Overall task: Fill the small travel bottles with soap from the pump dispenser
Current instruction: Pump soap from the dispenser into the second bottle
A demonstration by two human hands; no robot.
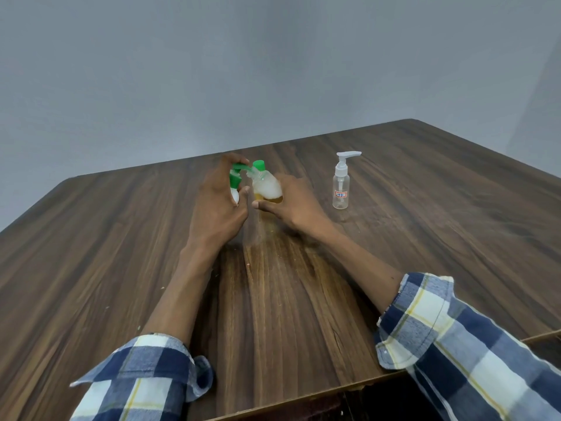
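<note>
My left hand (217, 202) grips a white pump dispenser (235, 189) with a green pump head, fingers over the top of the pump. Its green nozzle points right into the neck of a small clear travel bottle (267, 186) with a green flip cap hanging open. That bottle holds white foam above a layer of amber soap. My right hand (291, 205) holds it from the right, tilted toward the dispenser, thumb under its base. A second clear travel bottle (341, 183) with a white pump top and a small label stands upright to the right, untouched.
Everything is on a dark wood-grain table (121, 253) set against a grey wall. The table's near edge runs along the bottom right, with a dark gap below it. Both forearms wear rolled-up plaid sleeves.
</note>
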